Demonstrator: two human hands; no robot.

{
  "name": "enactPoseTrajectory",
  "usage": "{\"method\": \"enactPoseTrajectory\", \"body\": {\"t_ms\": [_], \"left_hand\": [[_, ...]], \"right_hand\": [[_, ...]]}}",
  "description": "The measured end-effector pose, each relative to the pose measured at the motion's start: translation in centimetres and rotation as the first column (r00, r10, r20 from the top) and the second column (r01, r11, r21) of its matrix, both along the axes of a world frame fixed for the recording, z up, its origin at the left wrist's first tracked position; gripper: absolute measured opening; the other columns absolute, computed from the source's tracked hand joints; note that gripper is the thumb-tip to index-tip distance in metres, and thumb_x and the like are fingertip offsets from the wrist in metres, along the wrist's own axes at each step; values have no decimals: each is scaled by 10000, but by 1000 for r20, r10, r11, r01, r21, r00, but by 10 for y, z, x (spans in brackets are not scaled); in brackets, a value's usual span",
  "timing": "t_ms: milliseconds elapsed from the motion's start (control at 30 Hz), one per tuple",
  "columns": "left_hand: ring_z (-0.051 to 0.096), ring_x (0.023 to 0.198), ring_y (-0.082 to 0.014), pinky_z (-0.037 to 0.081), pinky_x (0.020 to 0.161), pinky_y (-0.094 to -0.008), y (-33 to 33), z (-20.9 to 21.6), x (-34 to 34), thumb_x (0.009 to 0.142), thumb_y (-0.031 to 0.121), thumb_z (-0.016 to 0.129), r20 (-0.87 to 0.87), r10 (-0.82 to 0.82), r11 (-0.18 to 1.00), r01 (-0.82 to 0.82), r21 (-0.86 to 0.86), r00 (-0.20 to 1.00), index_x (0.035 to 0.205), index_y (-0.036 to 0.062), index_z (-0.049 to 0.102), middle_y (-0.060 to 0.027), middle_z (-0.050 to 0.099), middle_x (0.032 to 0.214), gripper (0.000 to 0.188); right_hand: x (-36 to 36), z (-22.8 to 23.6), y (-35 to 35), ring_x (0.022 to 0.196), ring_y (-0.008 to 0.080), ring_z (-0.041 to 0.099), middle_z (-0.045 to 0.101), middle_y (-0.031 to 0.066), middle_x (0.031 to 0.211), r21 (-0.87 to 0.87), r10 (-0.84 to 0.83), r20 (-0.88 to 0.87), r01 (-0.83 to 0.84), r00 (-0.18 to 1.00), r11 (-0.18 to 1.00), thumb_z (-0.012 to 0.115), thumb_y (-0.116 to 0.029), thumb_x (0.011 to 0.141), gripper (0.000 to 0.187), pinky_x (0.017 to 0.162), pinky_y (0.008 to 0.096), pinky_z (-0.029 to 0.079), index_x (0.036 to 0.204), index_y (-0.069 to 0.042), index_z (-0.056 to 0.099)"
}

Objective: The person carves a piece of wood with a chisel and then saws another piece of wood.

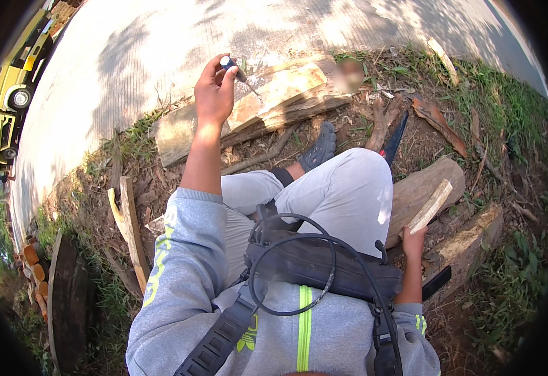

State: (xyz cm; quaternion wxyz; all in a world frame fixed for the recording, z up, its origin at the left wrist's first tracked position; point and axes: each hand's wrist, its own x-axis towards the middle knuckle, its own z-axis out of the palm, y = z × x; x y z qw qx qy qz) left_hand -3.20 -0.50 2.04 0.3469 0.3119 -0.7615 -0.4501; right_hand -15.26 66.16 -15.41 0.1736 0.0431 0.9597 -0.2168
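Our left hand [214, 94] pinches the screwdriver [239, 73], its tip pointing at the flat board [299, 81]. Our right hand [414, 241] curls around the wood stick [432, 203]. We should hold the tip steady.

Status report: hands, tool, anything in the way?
Left hand gripping screwdriver-like tool; tip over pale plank, contact unclear. Right hand holding short wooden stick. Black cable loops over black bag, away from tip.

Grassy ground [348, 128] bears planks [293, 88] and thick logs [436, 182].
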Motion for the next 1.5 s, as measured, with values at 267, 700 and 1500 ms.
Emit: {"method": "enactPoseTrajectory", "body": {"t_ms": [267, 700, 1500], "left_hand": [[760, 1054, -136, 578, 885, -299, -3, -5, -2, 1067, 87, 693, -8, -22, 995, 21, -101, 1000, 1411, 44, 673, -93, 799, 1168, 347], [669, 897, -191, 515, 817, -367, -22, -36, -13, 1071, 262, 670, -146, 145, 919, -79, 387, 978, 1175, 65, 570, -80, 687, 864, 245], [722, 909, -144, 588, 811, -292, -11, -30, 36, 1023, 191, 772, -80, 178, 917, -136, 374, 981, 1087, 23, 765, -85, 788, 1037, 180]], "right_hand": [[-21, -8, 24, 993, 345, 720, 711, 182, 1107, -403, -180, 193, 245, 965, 882, 750, -319, 979, 515, 893, 479, 581, 1342, 2, 577], [-37, 40, -6, 787, 173, 647, 665, 18, 956, -586, -311, 625, 694, 716, 419, 726, -436, 1023, 430, 697, 358, 548, 1371, -197, 648], [-30, 26, -2, 813, 195, 638, 654, 15, 985, -555, -367, 560, 665, 743, 500, 746, -444, 999, 423, 669, 379, 541, 1349, -212, 689]]}}
